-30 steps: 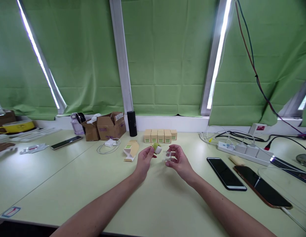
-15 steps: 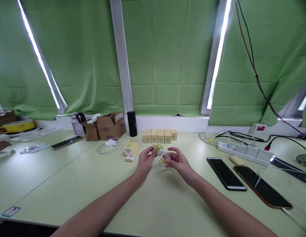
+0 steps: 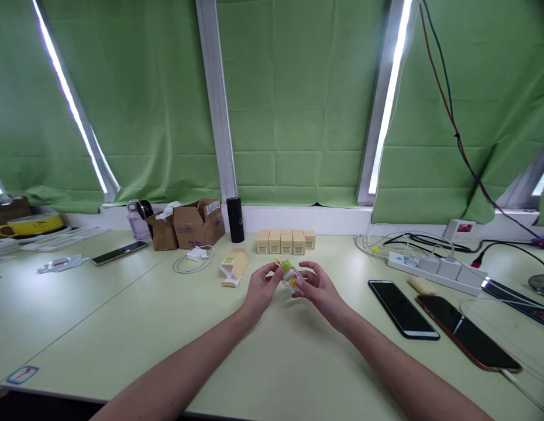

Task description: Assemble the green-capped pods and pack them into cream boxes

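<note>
Between my hands is a small clear container (image 3: 290,279) with something yellow inside and a green cap (image 3: 286,267) at its upper left end. My left hand (image 3: 259,293) pinches the cap between thumb and fingers, and a small beige loop (image 3: 278,262) sticks out there. The lower right part of the container is gripped by my right hand (image 3: 321,295), its thumb on the near side. The container tilts, held just above the table. Left of my hands lies an opened small cardboard box (image 3: 234,267) with a green label.
Several small kraft boxes (image 3: 286,242) stand in a row behind my hands. A black cylinder (image 3: 235,220) and an open cardboard carton (image 3: 196,225) are at the back left. To the right lie a phone (image 3: 402,309), another phone (image 3: 467,332) and a power strip (image 3: 436,272) with cables.
The green cap and the clear container, tilted apart with a gap before, now sit in line and together. My hands have drawn slightly closer; the things on the table have not moved.
</note>
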Demonstrator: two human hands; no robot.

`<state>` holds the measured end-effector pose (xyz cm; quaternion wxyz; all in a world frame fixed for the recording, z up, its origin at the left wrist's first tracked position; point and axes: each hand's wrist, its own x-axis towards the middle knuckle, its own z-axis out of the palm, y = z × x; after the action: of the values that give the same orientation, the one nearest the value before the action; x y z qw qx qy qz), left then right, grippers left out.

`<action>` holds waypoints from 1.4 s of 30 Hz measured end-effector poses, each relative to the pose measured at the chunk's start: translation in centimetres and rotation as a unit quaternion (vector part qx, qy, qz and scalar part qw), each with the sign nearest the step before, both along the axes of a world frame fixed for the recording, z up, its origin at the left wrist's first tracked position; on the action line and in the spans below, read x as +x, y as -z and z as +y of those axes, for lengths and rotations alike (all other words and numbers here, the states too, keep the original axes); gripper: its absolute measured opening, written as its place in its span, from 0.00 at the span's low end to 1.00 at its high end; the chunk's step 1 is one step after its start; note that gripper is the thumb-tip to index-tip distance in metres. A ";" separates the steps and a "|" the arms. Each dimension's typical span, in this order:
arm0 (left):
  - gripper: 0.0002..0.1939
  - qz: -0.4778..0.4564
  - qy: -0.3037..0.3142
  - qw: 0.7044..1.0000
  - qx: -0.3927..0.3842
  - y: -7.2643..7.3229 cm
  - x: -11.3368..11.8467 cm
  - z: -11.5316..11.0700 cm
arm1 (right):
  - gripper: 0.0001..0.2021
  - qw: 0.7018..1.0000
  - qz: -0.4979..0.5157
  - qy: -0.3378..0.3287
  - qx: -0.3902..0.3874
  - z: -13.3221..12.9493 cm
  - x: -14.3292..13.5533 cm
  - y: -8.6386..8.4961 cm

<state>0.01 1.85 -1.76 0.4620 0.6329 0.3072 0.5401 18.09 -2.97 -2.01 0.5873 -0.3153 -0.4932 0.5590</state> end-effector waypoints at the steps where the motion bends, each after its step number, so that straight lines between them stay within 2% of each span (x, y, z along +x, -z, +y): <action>1: 0.29 0.003 0.001 1.000 0.000 0.0 0.0 0.0 | 0.29 1.000 0.000 0.000 -0.001 0.0 0.0 0.0; 19: 0.26 0.050 0.002 0.999 0.021 -0.1 -0.2 -0.3 | 0.31 1.000 0.004 0.005 0.001 -0.5 -0.4 -0.4; 37: 0.27 0.025 0.033 0.999 0.010 -0.4 -0.3 -0.7 | 0.32 0.999 0.032 0.012 -0.008 -0.6 -0.4 -0.6; 42: 0.26 0.054 0.025 0.998 0.037 -0.7 -0.3 -1.4 | 0.33 0.999 0.048 0.021 0.000 -0.7 -0.5 -0.9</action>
<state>-0.27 0.50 -1.09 0.4340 0.6856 0.2954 0.5044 17.62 -3.66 -1.13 0.6218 -0.2984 -0.4577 0.5611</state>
